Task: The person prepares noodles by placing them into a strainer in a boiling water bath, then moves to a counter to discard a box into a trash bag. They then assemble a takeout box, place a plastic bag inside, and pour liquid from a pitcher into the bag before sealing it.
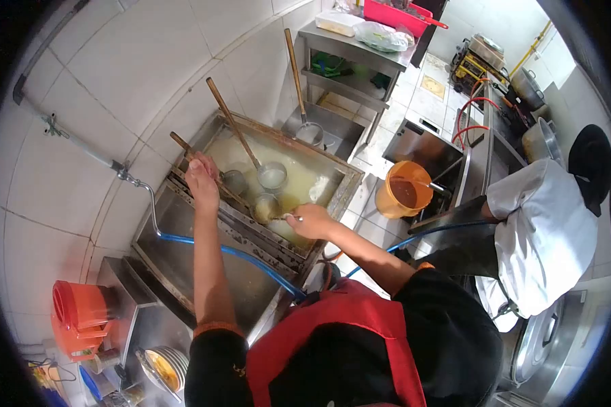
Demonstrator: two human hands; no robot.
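Observation:
My left hand [202, 182] is closed around the wooden handle of a noodle strainer [267, 205], whose basket hangs over the cloudy liquid in a steel vat [349, 186]. Yellowish food, perhaps noodles, lies in that basket. My right hand [310, 221] is closed on a thin utensil [282, 218] that reaches to the basket's rim; its exact kind is too small to make out. Beside them, a second long-handled strainer [272, 176] rests in the vat, and a dark round basket [235, 182] sits near my left hand.
A blue hose [251, 260] crosses the vat's near side. Another strainer [310, 133] stands in the far basin. An orange bucket [404, 190] with brown liquid is on the right, near a co-worker in a white shirt [543, 230]. Stacked bowls [164, 370] stand lower left.

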